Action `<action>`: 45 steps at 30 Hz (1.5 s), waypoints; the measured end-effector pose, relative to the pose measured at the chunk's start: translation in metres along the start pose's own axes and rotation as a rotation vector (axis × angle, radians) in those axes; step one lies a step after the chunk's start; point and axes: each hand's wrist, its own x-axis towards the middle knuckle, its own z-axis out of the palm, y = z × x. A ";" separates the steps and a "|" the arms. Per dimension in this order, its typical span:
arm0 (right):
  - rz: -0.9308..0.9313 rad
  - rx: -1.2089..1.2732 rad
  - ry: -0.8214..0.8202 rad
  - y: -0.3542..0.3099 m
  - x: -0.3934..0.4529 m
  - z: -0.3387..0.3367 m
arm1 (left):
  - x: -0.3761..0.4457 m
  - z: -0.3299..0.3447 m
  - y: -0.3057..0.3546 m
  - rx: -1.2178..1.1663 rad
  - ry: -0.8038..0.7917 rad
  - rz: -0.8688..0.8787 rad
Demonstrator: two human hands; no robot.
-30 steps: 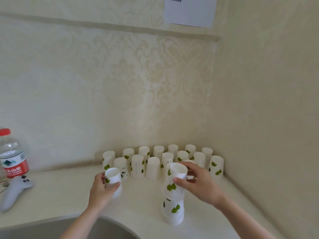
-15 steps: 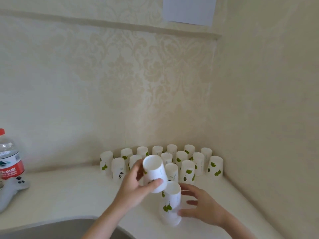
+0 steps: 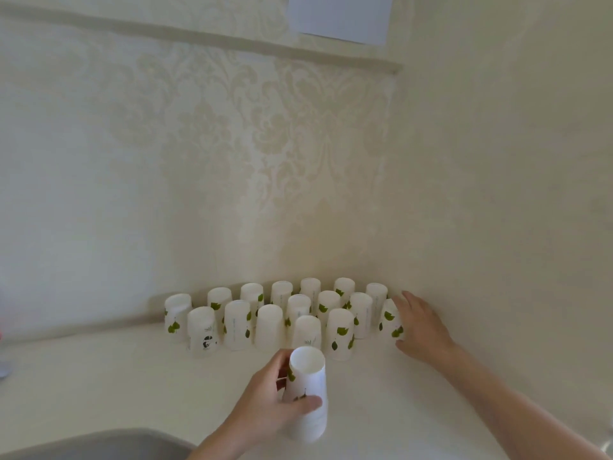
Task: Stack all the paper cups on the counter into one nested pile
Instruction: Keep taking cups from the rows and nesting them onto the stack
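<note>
A nested pile of upside-down white paper cups [image 3: 307, 393] with green leaf prints stands on the pale counter [image 3: 99, 386] near the front. My left hand [image 3: 268, 406] wraps around the pile's side. Behind it, several more upside-down cups [image 3: 270, 327] stand in rows against the wall. My right hand [image 3: 421, 323] reaches to the rightmost cup [image 3: 388, 318] of those rows, with fingers curled around its right side and touching it; the cup still stands on the counter.
A grey sink edge [image 3: 99, 444] lies at the front left. The two walls meet in a corner just behind the cup rows. A sheet of paper [image 3: 341, 16] hangs high on the wall.
My left hand has set its cup down over the pile and now holds the pile. My right hand left the pile and moved back right to the rightmost cup.
</note>
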 end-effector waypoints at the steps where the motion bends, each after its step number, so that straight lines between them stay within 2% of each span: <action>1: 0.005 -0.016 -0.047 0.000 0.007 -0.001 | 0.000 -0.001 -0.002 -0.002 -0.025 -0.007; 3: 0.005 -0.030 -0.112 -0.001 0.021 0.000 | 0.000 -0.005 -0.004 0.003 -0.076 -0.025; 5: 0.006 -0.018 -0.151 0.001 0.032 0.002 | 0.001 -0.019 -0.005 -0.003 -0.058 -0.024; 8: -0.003 -0.024 -0.131 0.002 0.037 0.006 | 0.009 -0.057 -0.006 -0.020 0.197 -0.007; 10: 0.010 0.000 -0.067 0.000 0.035 0.009 | 0.023 -0.089 -0.015 0.191 0.459 0.061; 12: 0.028 0.069 -0.029 -0.003 0.032 0.012 | 0.040 -0.117 -0.030 0.466 0.574 0.048; 14: 0.039 0.145 -0.032 -0.005 0.027 0.013 | 0.056 -0.136 -0.045 0.598 0.568 -0.092; 17: 0.066 0.204 -0.044 -0.007 0.014 0.009 | 0.071 -0.146 -0.057 0.617 0.498 -0.232; 21: -0.007 0.219 0.094 -0.023 -0.008 -0.019 | 0.084 -0.145 -0.066 0.597 0.440 -0.255; 24: -0.141 0.397 0.242 -0.054 -0.026 -0.060 | 0.086 -0.142 -0.067 0.541 0.456 -0.255; 26: -0.261 0.555 0.259 -0.078 -0.039 -0.086 | 0.082 -0.141 -0.062 0.562 0.466 -0.258; 29: -0.424 0.667 0.180 -0.109 -0.056 -0.107 | 0.069 -0.141 -0.034 0.585 0.523 -0.154; 34: -0.519 0.563 0.069 -0.142 -0.074 -0.095 | 0.044 -0.136 0.062 0.550 0.589 0.170; 40: -0.527 0.547 0.037 -0.149 -0.083 -0.076 | 0.016 -0.106 0.131 0.412 0.478 0.362; 45: -0.320 0.722 -0.043 -0.141 -0.094 -0.050 | 0.007 -0.076 0.127 0.340 0.342 0.351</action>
